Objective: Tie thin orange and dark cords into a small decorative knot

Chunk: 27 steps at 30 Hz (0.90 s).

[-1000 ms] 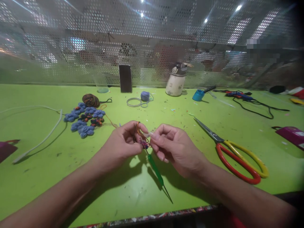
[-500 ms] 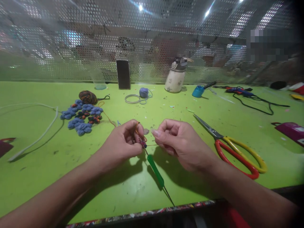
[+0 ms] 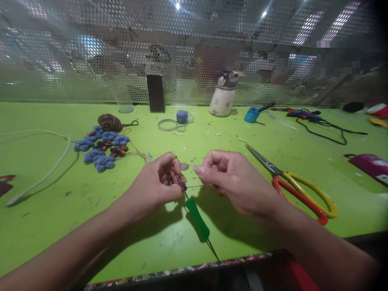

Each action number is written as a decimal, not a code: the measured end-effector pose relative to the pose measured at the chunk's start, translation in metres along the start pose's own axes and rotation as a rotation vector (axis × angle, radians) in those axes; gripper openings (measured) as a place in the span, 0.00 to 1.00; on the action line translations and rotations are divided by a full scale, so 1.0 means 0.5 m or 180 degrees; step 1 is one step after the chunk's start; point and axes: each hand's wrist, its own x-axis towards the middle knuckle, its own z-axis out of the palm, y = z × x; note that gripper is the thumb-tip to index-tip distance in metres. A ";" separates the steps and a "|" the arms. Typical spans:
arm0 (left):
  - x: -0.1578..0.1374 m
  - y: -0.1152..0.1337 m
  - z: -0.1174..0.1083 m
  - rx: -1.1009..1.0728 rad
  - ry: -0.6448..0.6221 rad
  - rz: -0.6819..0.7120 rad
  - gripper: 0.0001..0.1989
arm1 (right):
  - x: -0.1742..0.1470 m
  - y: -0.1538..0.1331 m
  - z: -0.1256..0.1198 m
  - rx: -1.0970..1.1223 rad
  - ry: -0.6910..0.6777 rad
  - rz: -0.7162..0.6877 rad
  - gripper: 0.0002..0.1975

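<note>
My left hand (image 3: 160,178) is closed on a small dark crochet piece (image 3: 182,185), with orange yarn looped over its fingers. Through that piece runs the metal shaft of a crochet hook with a green handle (image 3: 197,220), which slants down toward the table edge. My right hand (image 3: 227,173) pinches a thin yarn strand (image 3: 195,186), drawn taut sideways from the piece. An orange strand trails from the left hand back to a dark multicoloured yarn ball (image 3: 109,122). Blue crochet flowers (image 3: 104,161) and dark orange-flecked ones (image 3: 119,150) lie left of the hands.
Large scissors (image 3: 274,169) with red and yellow handles lie right of my right hand. Behind stand a phone (image 3: 155,93), a bottle (image 3: 222,97), a small blue yarn ball (image 3: 182,117) and a blue pot (image 3: 251,115). A white cable (image 3: 57,169) curves at left; a glue gun (image 3: 306,116) lies far right.
Both hands keep nearly the same pose, with the strand still stretched between them. The green handle has turned slightly and its lower end sits a little further left. The whole view has shifted slightly.
</note>
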 end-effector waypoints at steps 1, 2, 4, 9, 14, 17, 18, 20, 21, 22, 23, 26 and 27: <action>0.000 0.000 0.000 0.0003 0.0018 0.0006 0.12 | 0.000 0.000 -0.001 -0.0037 -0.0005 -0.0008 0.18; 0.000 0.001 0.000 0.0006 0.0042 0.0008 0.12 | -0.001 0.000 -0.002 -0.0063 -0.0008 -0.0012 0.18; 0.001 0.001 0.001 0.0013 0.0100 -0.0004 0.12 | -0.002 0.001 -0.002 -0.0081 0.0004 -0.0029 0.18; 0.002 0.000 0.002 -0.0204 0.0108 -0.0040 0.14 | 0.001 0.005 -0.004 -0.0054 0.0021 -0.0029 0.17; 0.001 0.001 -0.003 -0.0530 -0.0076 -0.0212 0.11 | 0.020 0.007 -0.008 0.0093 -0.0068 0.0119 0.14; 0.002 0.003 -0.012 -0.0645 -0.0144 -0.0312 0.09 | 0.025 0.008 -0.012 -0.0099 -0.0083 0.0050 0.12; 0.003 0.004 -0.016 -0.0672 -0.0168 -0.0314 0.08 | 0.025 0.007 -0.012 -0.0162 -0.0114 0.0033 0.12; 0.005 0.006 -0.020 -0.0696 -0.0238 -0.0323 0.05 | 0.024 0.005 -0.013 -0.0269 -0.0199 0.0043 0.11; 0.007 0.006 -0.021 -0.0714 -0.0267 -0.0333 0.04 | 0.023 0.004 -0.014 -0.0330 -0.0234 0.0036 0.10; 0.008 0.007 -0.022 -0.0726 -0.0301 -0.0345 0.04 | 0.023 0.004 -0.015 -0.0412 -0.0255 0.0008 0.09; 0.010 0.008 -0.022 -0.0737 -0.0322 -0.0348 0.04 | 0.022 0.003 -0.016 -0.0520 -0.0275 -0.0035 0.07; 0.011 0.009 -0.020 -0.0722 -0.0308 -0.0353 0.04 | 0.022 0.001 -0.020 -0.0903 -0.0395 -0.0203 0.04; 0.010 0.009 -0.020 -0.0719 -0.0287 -0.0368 0.04 | 0.021 0.001 -0.021 -0.1056 -0.0444 -0.0266 0.04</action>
